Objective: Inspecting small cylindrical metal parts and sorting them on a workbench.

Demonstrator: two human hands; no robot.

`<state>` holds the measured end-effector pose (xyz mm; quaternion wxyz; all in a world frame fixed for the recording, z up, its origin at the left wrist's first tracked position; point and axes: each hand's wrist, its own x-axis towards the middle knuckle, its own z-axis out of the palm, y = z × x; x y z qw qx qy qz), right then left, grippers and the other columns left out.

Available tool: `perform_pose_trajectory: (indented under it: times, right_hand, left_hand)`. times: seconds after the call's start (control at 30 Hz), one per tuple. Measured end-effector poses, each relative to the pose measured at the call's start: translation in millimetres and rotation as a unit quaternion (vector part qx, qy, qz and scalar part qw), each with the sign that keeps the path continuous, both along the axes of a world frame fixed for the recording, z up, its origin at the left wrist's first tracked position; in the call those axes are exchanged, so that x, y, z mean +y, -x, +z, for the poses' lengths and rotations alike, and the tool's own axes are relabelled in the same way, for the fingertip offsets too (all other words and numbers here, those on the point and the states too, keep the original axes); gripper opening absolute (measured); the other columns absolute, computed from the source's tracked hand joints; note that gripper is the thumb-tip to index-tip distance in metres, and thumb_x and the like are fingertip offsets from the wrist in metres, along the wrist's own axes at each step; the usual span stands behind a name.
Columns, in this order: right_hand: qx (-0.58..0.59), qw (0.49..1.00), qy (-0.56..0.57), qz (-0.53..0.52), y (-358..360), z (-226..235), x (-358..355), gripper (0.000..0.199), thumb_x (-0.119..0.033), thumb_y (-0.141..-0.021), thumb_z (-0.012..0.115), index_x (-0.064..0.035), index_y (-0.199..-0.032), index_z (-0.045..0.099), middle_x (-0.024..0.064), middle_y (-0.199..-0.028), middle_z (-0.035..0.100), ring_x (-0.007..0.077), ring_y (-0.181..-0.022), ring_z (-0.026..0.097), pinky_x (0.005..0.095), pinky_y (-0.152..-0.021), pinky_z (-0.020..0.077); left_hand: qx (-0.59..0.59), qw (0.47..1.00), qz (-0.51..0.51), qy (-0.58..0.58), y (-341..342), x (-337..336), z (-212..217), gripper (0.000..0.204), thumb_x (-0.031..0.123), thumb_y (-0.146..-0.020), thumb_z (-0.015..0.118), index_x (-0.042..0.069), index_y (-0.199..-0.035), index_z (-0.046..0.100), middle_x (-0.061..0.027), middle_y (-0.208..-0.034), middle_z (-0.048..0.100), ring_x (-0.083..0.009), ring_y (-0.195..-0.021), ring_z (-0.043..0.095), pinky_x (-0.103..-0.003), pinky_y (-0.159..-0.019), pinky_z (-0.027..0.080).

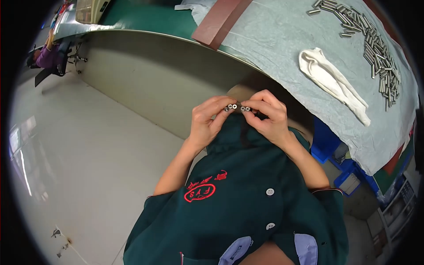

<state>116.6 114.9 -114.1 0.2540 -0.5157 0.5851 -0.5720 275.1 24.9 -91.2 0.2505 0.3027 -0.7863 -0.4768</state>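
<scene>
My left hand and my right hand are raised together in front of my chest, over my dark green shirt. Between the fingertips of both hands I pinch a few small shiny metal cylinders, held side by side with their round ends facing the camera. The left fingers grip the left ones, the right fingers the right ones. A heap of several similar metal pins lies on the pale cloth of the workbench at the upper right.
A white glove lies on the cloth beside the pins. A brown strip rests at the bench's far edge. Blue bins stand under the bench. Another person sits far off at the upper left across grey floor.
</scene>
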Motion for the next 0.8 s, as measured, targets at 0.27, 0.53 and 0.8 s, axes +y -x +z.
perform_pose_trajectory:
  times: [0.27,0.53,0.8]
  right_hand:
    - [0.008,0.998,-0.026,0.052,-9,-23,-9,0.02,0.004,-0.068,0.07,-0.0019,-0.088,0.068,0.0054,-0.08,0.059,0.0133,-0.062,0.059,0.0239,-0.052,0.0495]
    - [0.034,0.996,-0.027,0.079,-11,-33,-17,0.018,0.003,-0.069,0.071,-0.0017,-0.085,0.067,0.0061,-0.078,0.06,0.0143,-0.06,0.058,0.0246,-0.05,0.0479]
    - [0.054,0.994,-0.043,0.08,-15,-36,-20,0.015,-0.001,-0.069,0.074,-0.0026,-0.081,0.066,0.0051,-0.074,0.059,0.0142,-0.054,0.052,0.0261,-0.046,0.0412]
  left_hand:
    - [0.003,0.999,0.025,-0.039,-13,6,-21,0.015,0.0,-0.08,0.065,0.0,-0.095,0.067,-0.011,-0.089,0.068,-0.0237,-0.078,0.066,-0.031,-0.067,0.053]
    - [-0.004,0.998,0.03,-0.05,-22,6,-33,0.015,0.001,-0.081,0.064,0.001,-0.096,0.067,-0.0107,-0.091,0.068,-0.0243,-0.08,0.066,-0.031,-0.069,0.053]
    - [-0.008,0.996,0.029,-0.086,-27,6,-37,0.016,0.003,-0.083,0.063,0.0,-0.098,0.066,-0.0129,-0.091,0.068,-0.0252,-0.08,0.066,-0.031,-0.071,0.052]
